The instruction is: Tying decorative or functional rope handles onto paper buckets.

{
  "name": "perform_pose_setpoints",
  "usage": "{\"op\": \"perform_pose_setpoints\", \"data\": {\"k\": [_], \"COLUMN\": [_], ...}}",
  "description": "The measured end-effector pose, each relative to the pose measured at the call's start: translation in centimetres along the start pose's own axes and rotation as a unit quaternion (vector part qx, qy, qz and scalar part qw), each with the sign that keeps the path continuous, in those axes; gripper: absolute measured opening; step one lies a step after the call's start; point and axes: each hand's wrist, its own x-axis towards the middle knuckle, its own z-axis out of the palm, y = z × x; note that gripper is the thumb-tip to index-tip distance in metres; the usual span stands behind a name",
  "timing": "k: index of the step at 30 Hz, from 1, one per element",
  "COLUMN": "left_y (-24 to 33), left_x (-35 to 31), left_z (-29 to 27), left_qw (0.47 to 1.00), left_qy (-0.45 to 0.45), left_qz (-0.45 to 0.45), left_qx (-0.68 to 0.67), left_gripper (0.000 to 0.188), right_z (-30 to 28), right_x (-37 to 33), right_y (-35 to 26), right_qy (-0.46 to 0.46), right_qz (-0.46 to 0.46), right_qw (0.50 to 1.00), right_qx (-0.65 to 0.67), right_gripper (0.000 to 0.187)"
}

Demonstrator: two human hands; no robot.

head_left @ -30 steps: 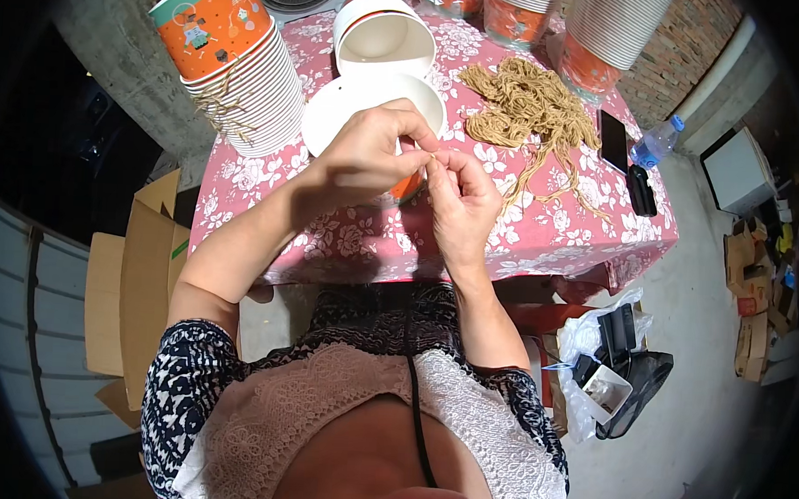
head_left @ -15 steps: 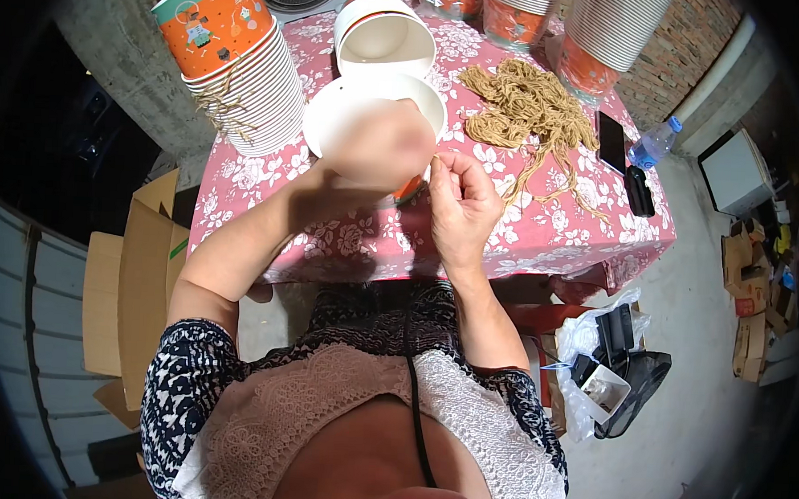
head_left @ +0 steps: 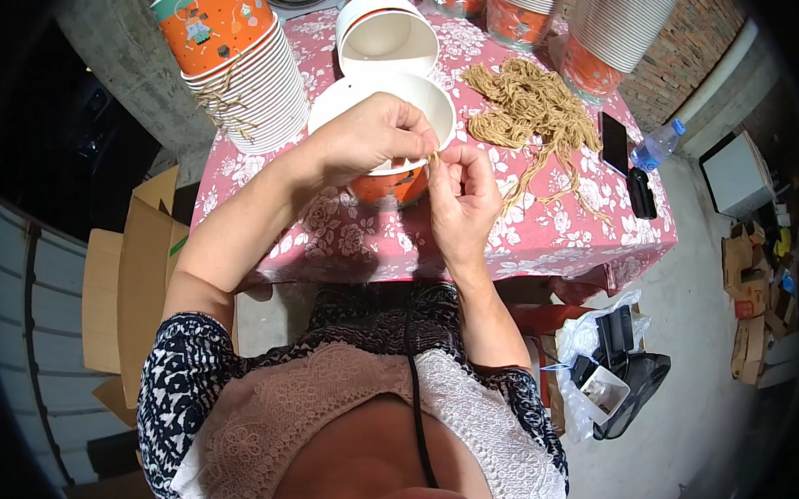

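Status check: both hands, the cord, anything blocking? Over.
Left hand and right hand pinching tan cord at the fingertips. Orange bucket behind, partly hidden by left hand. Cord pile off right, apart from both hands.

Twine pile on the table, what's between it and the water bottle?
In the head view, a dark-screened phone lies on the flowered tablecloth between the twine pile and the water bottle.

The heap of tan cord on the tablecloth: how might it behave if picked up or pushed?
The heap of tan cord is probably floppy, since its strands lie in loose bends. Lifted, it may come up tangled, as many strands cross one another. Pushed, it would likely bunch rather than roll, because it sprawls irregularly over the tablecloth.
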Motion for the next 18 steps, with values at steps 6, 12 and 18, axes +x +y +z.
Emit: {"op": "perform_pose_setpoints", "data": {"k": [6,12,18], "left_y": [0.2,0.0,0.0], "left_x": [0.0,-0.3,-0.3], "left_z": [0.0,0.7,1.1], "left_qw": [0.999,0.999,0.958], "left_qy": [0.003,-0.009,-0.003], "left_qz": [-0.008,0.031,0.154], "left_qx": [0.043,0.043,0.240], "left_gripper": [0.010,0.010,0.013], "right_z": [0.1,-0.1,-1.4], "right_x": [-0.1,-0.2,-0.3], "right_y": [0.2,0.0,0.0], "right_qy": [0.022,0.032,0.045], "right_qz": [-0.028,0.035,0.076], "right_qw": [0.999,0.998,0.992], "right_qx": [0.010,0.040,0.090], "right_gripper": [0.007,0.003,0.006]}}
